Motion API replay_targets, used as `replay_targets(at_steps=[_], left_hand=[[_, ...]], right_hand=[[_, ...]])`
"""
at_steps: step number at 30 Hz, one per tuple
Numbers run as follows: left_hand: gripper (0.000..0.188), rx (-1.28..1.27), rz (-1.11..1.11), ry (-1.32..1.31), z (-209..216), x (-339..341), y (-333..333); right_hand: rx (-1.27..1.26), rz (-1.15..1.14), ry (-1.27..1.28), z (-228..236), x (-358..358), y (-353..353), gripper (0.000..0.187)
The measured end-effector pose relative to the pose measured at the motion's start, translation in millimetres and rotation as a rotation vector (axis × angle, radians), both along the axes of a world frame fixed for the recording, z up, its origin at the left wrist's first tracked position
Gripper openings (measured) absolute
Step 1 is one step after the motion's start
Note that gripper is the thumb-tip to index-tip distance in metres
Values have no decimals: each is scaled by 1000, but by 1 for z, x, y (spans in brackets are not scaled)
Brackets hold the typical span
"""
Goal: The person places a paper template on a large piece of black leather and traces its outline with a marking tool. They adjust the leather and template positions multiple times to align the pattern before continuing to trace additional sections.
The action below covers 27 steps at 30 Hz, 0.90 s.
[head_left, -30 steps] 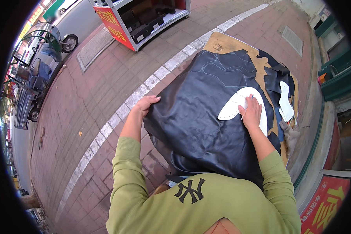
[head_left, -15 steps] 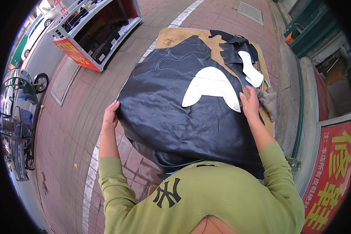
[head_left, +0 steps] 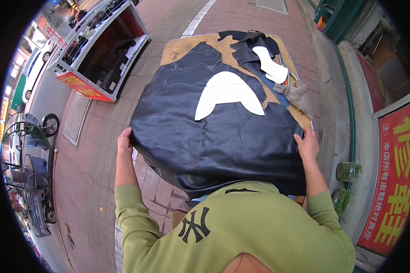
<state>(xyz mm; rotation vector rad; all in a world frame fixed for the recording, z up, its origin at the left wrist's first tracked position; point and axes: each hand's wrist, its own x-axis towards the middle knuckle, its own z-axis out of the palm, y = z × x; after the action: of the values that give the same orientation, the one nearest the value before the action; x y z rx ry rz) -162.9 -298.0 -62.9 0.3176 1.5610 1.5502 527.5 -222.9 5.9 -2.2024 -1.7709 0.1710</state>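
Observation:
A large black leather sheet covers most of the board and hangs over its near side. At its left edge, my left hand is closed on the leather, the thumb along the rim. My right hand grips the right edge, thumb on top and fingers partly hidden. Lying on the sheet between my hands, toward the far side, is a white arch-shaped pattern piece. Pale outlines are drawn on the leather beyond it. A second white pattern piece, narrower and curved, rests on dark scraps at the far right.
The wooden board shows at its far corners. A grey cloth lies along its right edge. Dark leather scraps sit at the back. Jars with greenery and a red sign stand at right; an open-fronted cart is far left.
My right hand has come nearer and outward, from beside the arch-shaped pattern to the sheet's right edge, which it now grips. My left hand keeps hold of the left edge. The view has shifted.

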Motion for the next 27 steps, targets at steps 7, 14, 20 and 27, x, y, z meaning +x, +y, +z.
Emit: replay_targets(at_steps=[7,14,20,27], left_hand=[[13,-132,73,157,5,8,3],[13,-121,133,183,0,19,-1],[14,-99,79,138,1,18,-1],[16,-114,135,124,3,22,-5]], right_hand=[[50,4,-38,-9,-6,10,31],[163,96,-43,-9,4,20,28],[419,455,-81,11,-20,52,22],[33,434,116,1,-105,149,30]])
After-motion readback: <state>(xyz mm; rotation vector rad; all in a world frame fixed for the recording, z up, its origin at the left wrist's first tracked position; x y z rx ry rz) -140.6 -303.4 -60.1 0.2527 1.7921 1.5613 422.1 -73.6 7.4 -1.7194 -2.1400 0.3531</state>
